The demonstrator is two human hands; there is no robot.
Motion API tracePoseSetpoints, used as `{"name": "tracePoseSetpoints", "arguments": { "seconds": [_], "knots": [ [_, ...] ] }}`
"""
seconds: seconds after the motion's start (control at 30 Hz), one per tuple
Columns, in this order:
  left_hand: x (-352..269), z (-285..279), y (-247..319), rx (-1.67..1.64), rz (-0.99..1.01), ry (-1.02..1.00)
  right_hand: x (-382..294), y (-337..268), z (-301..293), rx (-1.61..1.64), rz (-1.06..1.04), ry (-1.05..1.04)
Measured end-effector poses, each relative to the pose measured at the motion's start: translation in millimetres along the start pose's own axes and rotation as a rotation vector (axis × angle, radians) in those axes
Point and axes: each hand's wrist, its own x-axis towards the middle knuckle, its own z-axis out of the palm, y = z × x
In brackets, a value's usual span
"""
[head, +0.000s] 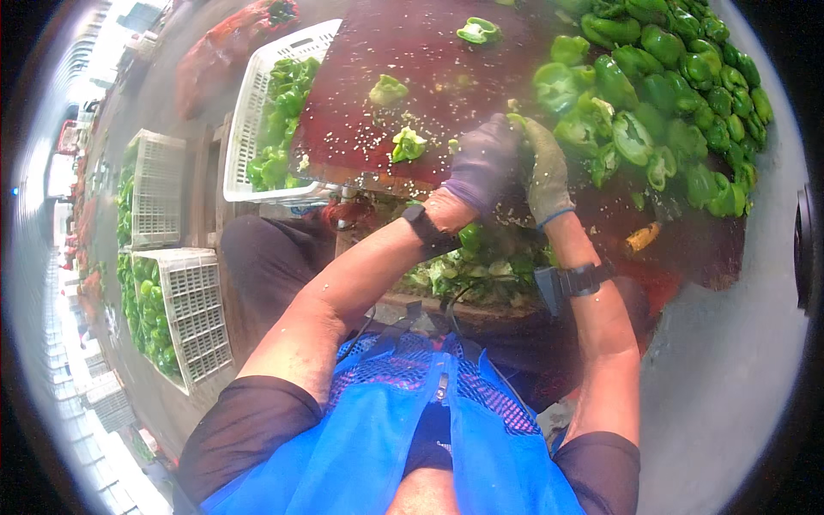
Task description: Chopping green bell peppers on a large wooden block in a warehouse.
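My left hand (483, 161), in a purple glove, is curled above the near edge of the dark red tabletop (412, 58). What its fingers enclose is hidden. Close against it is my right hand (546, 170), in a stained pale glove with a blue cuff. A green pepper piece (517, 120) shows at the right fingertips, mostly covered by the hands. Cut green pepper halves (634, 136) lie just right of my right hand. Left of my left hand are a pepper core (408, 144) and a paler pepper scrap (388, 90), among scattered seeds.
A large heap of whole green peppers (663, 45) covers the right side. A white plastic crate (237, 151) of pepper pieces adjoins the table's left edge. More crates (196, 315) with peppers stand lower left. Trimmings (489, 270) lie below my hands; a yellow-orange object (642, 238) lies right.
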Motion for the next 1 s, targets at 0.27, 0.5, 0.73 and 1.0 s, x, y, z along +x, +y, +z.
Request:
{"name": "tracePoseSetpoints", "arguments": {
  "seconds": [0.27, 0.5, 0.73, 1.0],
  "knots": [
    [-3, 10, 4, -0.080, -0.179, -0.203, 1, 8, -12, -0.474, -0.251, -0.073],
    [-20, 2, 8, -0.108, -0.061, -0.134, 4, 23, -10, -0.113, -0.017, -0.086],
    [-28, -3, -1, -0.122, 0.032, -0.090, -1, 19, -4, 0.107, 0.111, -0.055],
    [-19, -17, -7, -0.440, -0.108, -0.263, -12, 6, 11, -0.107, 0.186, -0.011]
  ]
}}
